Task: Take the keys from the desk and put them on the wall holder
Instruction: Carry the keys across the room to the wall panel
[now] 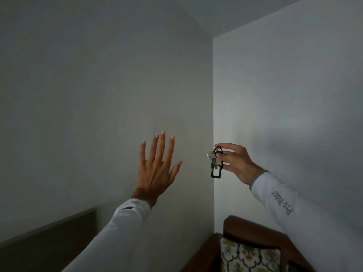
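My right hand (236, 162) is raised in front of a wall corner and pinches a key ring between thumb and fingers. From the ring hang the keys (215, 162): a silver key and a black rectangular fob, dangling freely. My left hand (157, 167) is lifted to the left of the keys, palm toward the wall, fingers spread, holding nothing. Both arms wear white long sleeves. No wall holder and no desk show in the head view.
Plain white walls meet at a corner (213, 114) just behind the keys. A brown wooden chair back with a floral cushion (249, 254) stands at the bottom right. A dark panel (49, 242) runs along the lower left wall.
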A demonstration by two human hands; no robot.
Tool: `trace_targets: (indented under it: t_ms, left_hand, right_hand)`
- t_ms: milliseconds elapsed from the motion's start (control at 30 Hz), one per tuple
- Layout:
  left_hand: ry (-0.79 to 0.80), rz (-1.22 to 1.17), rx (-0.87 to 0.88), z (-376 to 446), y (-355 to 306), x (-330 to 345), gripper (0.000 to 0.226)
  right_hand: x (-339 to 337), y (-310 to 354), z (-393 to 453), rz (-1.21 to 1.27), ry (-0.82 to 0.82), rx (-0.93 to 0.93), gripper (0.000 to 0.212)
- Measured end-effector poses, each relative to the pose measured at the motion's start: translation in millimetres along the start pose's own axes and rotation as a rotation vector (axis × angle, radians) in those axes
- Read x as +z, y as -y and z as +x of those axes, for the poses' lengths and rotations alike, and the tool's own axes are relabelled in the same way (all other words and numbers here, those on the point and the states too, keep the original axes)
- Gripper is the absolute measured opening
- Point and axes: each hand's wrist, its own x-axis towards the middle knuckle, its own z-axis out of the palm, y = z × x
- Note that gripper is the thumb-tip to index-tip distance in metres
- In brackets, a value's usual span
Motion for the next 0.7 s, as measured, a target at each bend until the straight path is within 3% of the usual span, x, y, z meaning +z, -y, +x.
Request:
trace_targets:
  t_ms: [333, 700]
  left_hand:
    - [-0.015, -0.238, 0.076, 35, -113, 31, 0.074]
    - [0.013, -0.439, 0.201, 62, -317, 8, 0.077]
  right_hand:
    - [-104, 5, -25, -0.062, -0.163, 0.017, 0.033]
    - [-290, 34, -93, -0.186, -0.376, -0.034, 0.031]
